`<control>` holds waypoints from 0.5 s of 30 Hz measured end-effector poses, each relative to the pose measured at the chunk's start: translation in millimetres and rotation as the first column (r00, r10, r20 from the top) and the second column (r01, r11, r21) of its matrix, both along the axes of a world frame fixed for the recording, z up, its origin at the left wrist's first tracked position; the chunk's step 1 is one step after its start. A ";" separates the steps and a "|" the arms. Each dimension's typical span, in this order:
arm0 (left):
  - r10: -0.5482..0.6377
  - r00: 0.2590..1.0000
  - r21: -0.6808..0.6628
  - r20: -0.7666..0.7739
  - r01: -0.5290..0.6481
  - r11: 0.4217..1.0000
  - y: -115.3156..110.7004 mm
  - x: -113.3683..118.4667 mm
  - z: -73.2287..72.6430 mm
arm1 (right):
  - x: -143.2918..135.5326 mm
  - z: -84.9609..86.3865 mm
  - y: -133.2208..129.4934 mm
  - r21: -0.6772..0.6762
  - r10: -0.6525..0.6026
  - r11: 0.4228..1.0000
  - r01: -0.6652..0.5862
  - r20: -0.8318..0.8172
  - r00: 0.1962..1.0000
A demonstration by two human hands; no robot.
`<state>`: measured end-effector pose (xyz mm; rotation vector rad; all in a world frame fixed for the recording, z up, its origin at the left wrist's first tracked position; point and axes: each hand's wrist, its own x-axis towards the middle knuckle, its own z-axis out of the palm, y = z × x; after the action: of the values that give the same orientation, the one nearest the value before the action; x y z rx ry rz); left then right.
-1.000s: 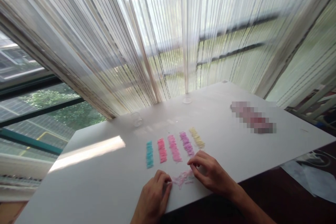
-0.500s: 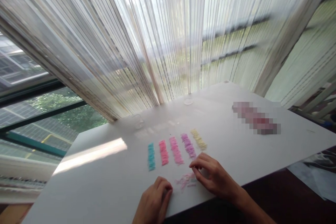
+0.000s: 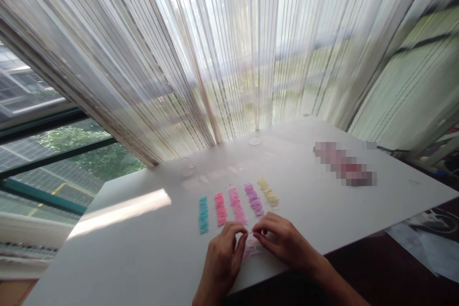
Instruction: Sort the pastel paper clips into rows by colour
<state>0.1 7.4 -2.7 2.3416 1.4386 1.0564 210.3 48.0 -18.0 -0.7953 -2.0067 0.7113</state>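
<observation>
On the white table lie five columns of small strips: teal, red-pink, pink, purple and pale yellow. A loose pile of pale pink pieces lies nearest me, partly hidden by my hands. My left hand is pinched just left of and above the pile. Close to it, fingertips nearly touching, my right hand is pinched too. Something thin and pale seems to span the fingertips, too small to name.
The white table reaches back to sheer curtains. Two clear round items stand near its back edge. A pixelated reddish object lies at the right. Papers are below the right edge.
My left hand has moved up and right, and my right hand slightly left, bringing their fingertips together above the loose pile. The view has shifted slightly.
</observation>
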 end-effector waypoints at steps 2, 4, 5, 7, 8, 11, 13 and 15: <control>0.064 0.998 0.031 0.001 -0.064 0.997 -3.3 -6.5 -3.2 | -0.2 -1.0 0.4 0.001 -0.019 1.000 0.019 -0.016 1.000; 0.125 0.992 0.058 -0.010 -0.124 0.991 -7.9 -13.1 -6.3 | -0.2 -1.7 0.4 0.002 -0.031 1.000 0.031 -0.037 0.999; 0.137 0.990 0.064 -0.022 -0.135 0.989 -10.5 -15.5 -7.9 | -0.3 -1.9 0.3 0.003 -0.034 0.999 0.035 -0.047 0.998; 0.122 0.992 0.064 -0.043 -0.119 0.991 -15.8 -17.0 -10.9 | -0.6 -2.4 0.4 0.005 -0.039 0.999 0.039 -0.058 0.998; 0.105 0.994 0.062 -0.043 -0.102 0.993 -18.1 -16.0 -12.3 | -0.8 -2.6 0.5 0.004 -0.046 0.999 0.046 -0.059 0.997; 0.051 0.999 0.036 -0.010 -0.051 0.998 -22.7 -8.2 -15.4 | -1.1 -3.8 0.9 -0.006 -0.078 0.997 0.078 -0.035 0.996; 0.024 1.000 0.002 0.014 -0.024 1.000 -23.3 -2.6 -16.3 | -1.0 -4.9 0.9 -0.007 -0.092 0.996 0.092 -0.007 0.996; 0.011 0.999 -0.016 0.039 -0.010 1.000 -22.4 0.8 -16.7 | -0.6 -5.4 0.4 -0.005 -0.090 0.996 0.090 0.023 0.996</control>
<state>0.8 -15.0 -19.4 2.2920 1.4418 1.0833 209.6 48.4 -23.4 -0.8952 -1.9760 0.6599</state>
